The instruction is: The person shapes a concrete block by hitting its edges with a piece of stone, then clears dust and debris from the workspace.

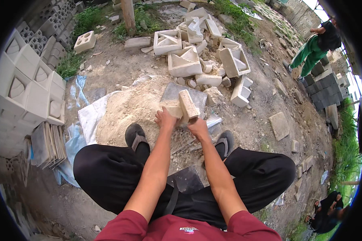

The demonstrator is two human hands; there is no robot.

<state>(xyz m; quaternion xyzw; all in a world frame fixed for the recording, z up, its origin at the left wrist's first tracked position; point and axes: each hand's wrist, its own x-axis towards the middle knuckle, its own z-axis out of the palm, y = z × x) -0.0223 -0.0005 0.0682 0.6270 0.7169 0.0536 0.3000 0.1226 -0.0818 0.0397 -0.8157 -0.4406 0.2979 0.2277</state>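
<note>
My right hand [198, 127] is closed round the short dark handle of what looks like a mallet. The mallet's long, blocky head [188, 105] is coated in pale dust and stands tilted in front of my fist. My left hand [165, 119] grips a pale broken block piece [174, 111] from its left side. The piece lies right against the mallet head, which hides its right end. Beneath both is a grey slab [185, 92], partly covered in dust. A heap of cream-coloured crushed powder [128, 106] spreads to the left of my hands.
Broken moulded blocks [184, 62] lie piled ahead. White blocks [28, 88] are stacked at left, above leaning thin boards [51, 142]. A white sack [93, 116] lies under the powder. One person [319, 44] stands far right; another person [328, 211] is low at right.
</note>
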